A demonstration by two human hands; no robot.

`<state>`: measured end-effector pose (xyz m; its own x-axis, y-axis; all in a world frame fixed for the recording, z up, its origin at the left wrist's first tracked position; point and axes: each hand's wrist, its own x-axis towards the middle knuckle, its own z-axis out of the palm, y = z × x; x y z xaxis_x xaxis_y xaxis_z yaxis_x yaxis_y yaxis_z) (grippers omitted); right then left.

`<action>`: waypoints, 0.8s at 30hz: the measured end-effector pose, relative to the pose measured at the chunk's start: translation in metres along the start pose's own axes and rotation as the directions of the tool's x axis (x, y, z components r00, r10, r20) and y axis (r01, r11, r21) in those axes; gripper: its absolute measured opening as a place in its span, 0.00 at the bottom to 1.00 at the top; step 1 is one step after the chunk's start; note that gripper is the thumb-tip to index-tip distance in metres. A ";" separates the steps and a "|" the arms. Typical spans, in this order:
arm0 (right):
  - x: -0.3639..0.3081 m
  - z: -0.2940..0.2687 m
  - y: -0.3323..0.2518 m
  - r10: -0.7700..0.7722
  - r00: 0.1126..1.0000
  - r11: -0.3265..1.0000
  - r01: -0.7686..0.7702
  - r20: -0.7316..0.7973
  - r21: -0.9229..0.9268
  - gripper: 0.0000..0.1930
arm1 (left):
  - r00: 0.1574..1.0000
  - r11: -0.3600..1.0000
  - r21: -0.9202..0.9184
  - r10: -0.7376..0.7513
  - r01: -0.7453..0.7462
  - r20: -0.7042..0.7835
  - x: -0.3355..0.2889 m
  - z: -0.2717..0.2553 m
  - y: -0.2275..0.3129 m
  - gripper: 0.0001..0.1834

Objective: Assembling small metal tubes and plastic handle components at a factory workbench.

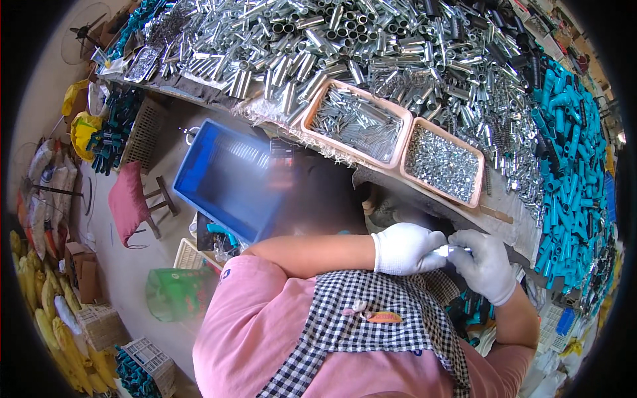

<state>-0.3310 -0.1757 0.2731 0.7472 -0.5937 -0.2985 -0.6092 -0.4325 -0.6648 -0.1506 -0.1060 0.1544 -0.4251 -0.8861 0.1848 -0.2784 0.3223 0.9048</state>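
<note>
Both of my hands wear white knitted gloves and meet in front of my checked apron. My left hand (408, 249) is closed, its fingertips pinching one end of a small shiny metal piece (454, 249). From the other side my right hand (486, 265) closes on the same piece, its glove greyer at the fingers. Most of the piece is covered by the fingers, so its exact kind is hidden. Just beyond my hands, at the table's edge, are a pink tray of small metal parts (479, 161) and a pink tray of thin metal pins (403, 125).
Heaped metal tubes (345, 30) and springs cover the table. Teal plastic handles (567, 166) pile up at the right. A blue crate (222, 179) stands left of the table, near a stool with a red cover (126, 202) and a green basket (174, 294).
</note>
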 end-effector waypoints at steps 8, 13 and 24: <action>0.005 0.008 0.020 -0.699 0.710 0.657 0.683 0.081 -0.317 0.09 | 0.986 0.958 -0.287 0.069 -0.023 0.151 0.003 -0.010 -0.007 0.15; 0.004 0.012 0.014 -0.503 0.863 0.827 0.464 -0.050 -0.317 0.09 | 0.988 0.974 -0.226 0.021 0.015 0.156 0.002 -0.010 -0.007 0.16; -0.002 0.002 0.024 -0.159 0.982 0.939 0.182 0.102 -0.293 0.17 | 0.998 0.999 0.036 0.012 -0.014 0.058 0.000 0.007 -0.002 0.20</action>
<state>-0.3462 -0.1836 0.2563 0.8576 -0.4454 -0.2572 -0.5135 -0.7130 -0.4774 -0.1554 -0.1041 0.1497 -0.4777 -0.8612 0.1735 -0.3029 0.3468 0.8877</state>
